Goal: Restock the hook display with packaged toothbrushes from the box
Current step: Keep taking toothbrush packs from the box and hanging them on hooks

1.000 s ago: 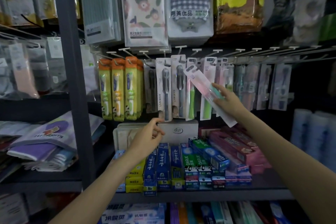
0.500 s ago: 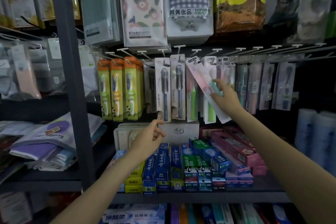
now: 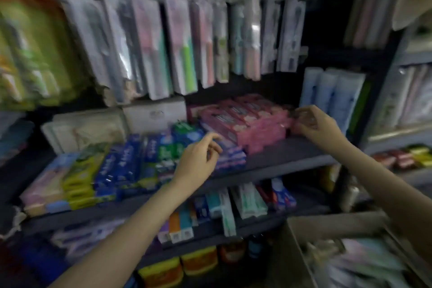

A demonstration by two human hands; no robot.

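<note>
Head view: blurred.
Packaged toothbrushes: hanging in a row above the shelf.
Box: below shelf, lower right — packs inside.
Left hand: loosely curled, holding nothing, over shelf front.
Right hand: at shelf's pink cartons — grip cannot be told.

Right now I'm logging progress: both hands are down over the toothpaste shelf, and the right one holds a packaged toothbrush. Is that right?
Not quite. In the head view the right hand holds no packaged toothbrush; its fingers curl loosely beside the pink boxes, with nothing visible in them. The rest stands: both it and the left hand are down over the toothpaste shelf.
</note>
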